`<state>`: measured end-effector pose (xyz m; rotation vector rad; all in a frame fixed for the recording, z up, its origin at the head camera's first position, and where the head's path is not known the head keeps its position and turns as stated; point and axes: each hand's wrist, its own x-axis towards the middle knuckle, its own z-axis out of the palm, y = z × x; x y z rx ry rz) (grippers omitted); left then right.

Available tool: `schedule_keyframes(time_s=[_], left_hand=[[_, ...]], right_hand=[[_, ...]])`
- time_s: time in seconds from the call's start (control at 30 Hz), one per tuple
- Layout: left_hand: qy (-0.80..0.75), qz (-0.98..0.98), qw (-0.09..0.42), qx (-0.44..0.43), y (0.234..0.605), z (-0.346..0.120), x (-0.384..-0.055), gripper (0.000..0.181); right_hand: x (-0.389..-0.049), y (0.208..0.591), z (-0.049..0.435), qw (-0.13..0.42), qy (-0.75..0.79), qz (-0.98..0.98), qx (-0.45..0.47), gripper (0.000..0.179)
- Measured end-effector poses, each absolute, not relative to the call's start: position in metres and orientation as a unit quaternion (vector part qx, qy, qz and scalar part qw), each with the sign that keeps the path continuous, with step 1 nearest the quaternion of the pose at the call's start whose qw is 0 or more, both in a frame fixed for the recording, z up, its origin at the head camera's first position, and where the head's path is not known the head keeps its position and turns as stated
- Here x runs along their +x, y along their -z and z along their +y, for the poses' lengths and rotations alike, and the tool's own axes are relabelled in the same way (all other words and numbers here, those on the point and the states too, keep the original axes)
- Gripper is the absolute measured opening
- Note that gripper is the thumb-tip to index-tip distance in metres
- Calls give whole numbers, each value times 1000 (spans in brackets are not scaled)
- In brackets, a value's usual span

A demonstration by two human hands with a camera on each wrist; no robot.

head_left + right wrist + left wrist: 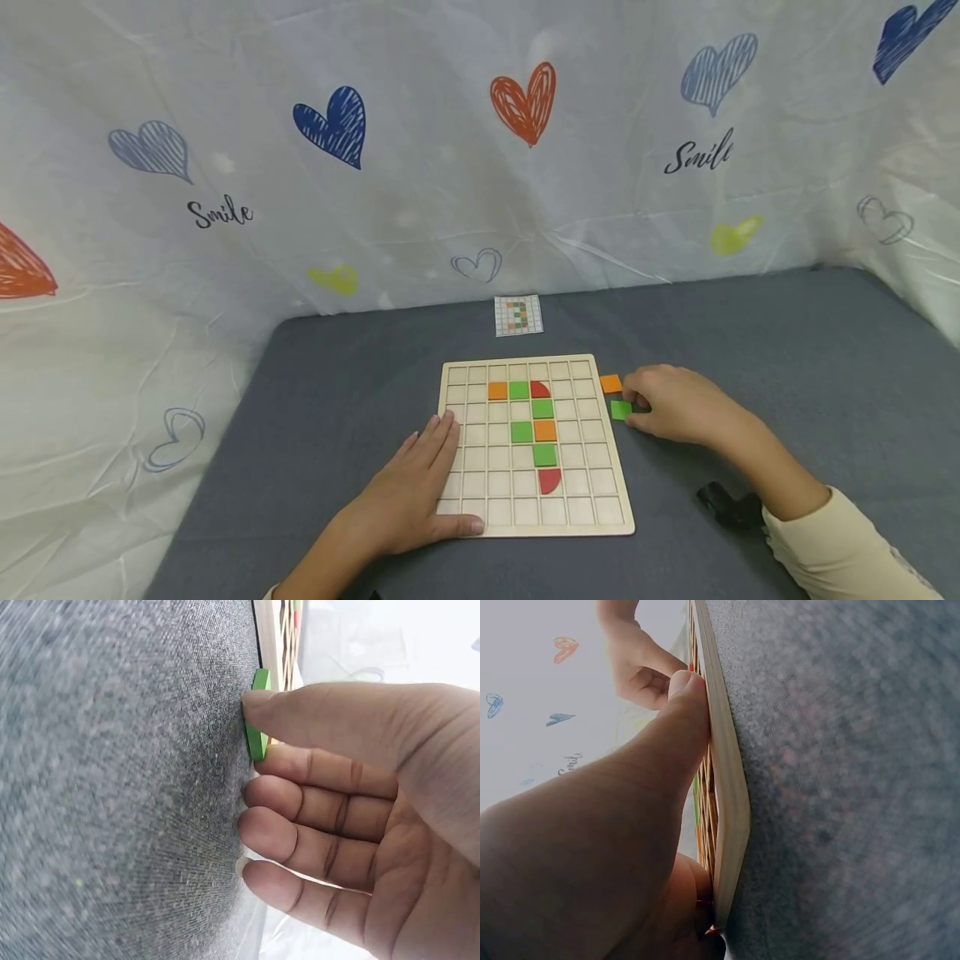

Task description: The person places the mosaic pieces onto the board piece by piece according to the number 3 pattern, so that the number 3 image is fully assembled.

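A wooden grid board lies on the grey cloth, with orange, green and red tiles in some of its cells. My left hand rests on the board's left edge, fingers extended and thumb on the near left corner. Just off the board's right side, my right hand pinches a square green tile between thumb and index finger. The right wrist view shows this green tile low at the cloth, under the thumb. An orange tile lies just beyond it, beside the board's edge.
A small printed card with a coloured grid pattern lies behind the board. The grey cloth ends at a white curtain printed with hearts. A black object sits by my right wrist.
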<state>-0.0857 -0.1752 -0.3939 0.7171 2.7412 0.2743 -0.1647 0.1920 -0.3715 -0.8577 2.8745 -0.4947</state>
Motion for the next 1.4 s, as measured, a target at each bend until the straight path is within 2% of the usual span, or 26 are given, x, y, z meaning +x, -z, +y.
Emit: schedule_keyframes(time_s=[0.37, 0.87, 1.4], left_hand=[[-98, 952, 141, 253, 395, -176, -84, 119], [-98, 952, 139, 255, 394, -175, -84, 118], [-101, 951, 143, 255, 392, -175, -84, 119]], right_hand=[[-164, 372, 191, 44, 164, 941, -293, 27], [-146, 359, 173, 3, 163, 927, -339, 31], [-132, 356, 133, 2, 182, 899, -397, 16]])
